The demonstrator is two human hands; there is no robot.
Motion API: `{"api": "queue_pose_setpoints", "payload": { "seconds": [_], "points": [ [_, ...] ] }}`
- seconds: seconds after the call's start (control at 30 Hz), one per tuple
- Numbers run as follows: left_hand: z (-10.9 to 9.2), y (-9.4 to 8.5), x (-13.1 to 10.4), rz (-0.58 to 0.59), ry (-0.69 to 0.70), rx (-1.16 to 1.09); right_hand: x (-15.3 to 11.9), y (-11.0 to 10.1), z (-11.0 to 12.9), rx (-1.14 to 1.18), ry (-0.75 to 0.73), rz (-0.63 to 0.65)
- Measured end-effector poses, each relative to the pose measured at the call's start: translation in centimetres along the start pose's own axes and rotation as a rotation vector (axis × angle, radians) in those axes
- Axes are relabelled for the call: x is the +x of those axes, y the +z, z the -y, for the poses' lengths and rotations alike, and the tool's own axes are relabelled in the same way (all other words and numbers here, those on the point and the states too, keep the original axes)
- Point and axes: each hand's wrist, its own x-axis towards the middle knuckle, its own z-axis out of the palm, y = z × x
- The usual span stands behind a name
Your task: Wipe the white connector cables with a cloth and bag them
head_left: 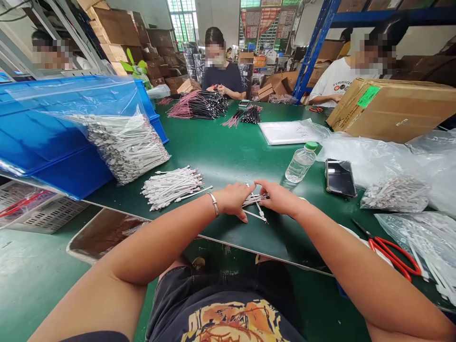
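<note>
Several white cables (253, 200) lie in a small loose bunch on the green table (213, 156), close to its front edge. My left hand (235, 199), with a bracelet at the wrist, rests at the left side of the bunch, thumb and fingers spread. From the right, my right hand (276, 197) touches the bunch with its fingers bent; whether it grips any cable is unclear. A larger pile of white cables (173, 186) sits left of my hands. Behind that pile, a clear bag (123, 142) full of white cables leans on a blue bin (71, 161).
A water bottle (300, 164) and a phone (340, 177) stand and lie to the right. Red-handled scissors (395, 254), bags of cables (397, 192) and a cardboard box (395, 109) are farther right. Black-and-pink wires (199, 104) lie across the table near a seated person (223, 76).
</note>
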Motion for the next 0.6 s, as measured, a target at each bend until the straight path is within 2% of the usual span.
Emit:
{"api": "queue_pose_setpoints", "payload": {
  "seconds": [0.2,0.37,0.6],
  "points": [
    [-0.6,0.9,0.3,-0.087,0.109,0.001,-0.7,-0.9,0.4,0.03,0.053,0.028],
    [-1.0,1.9,0.0,-0.113,0.049,0.014,-1.5,-1.6,1.9,-0.117,0.148,0.003],
    [-0.4,2.5,0.0,-0.099,-0.079,-0.047,-1.6,0.9,4.4,-0.25,0.228,0.062]
  ]
}}
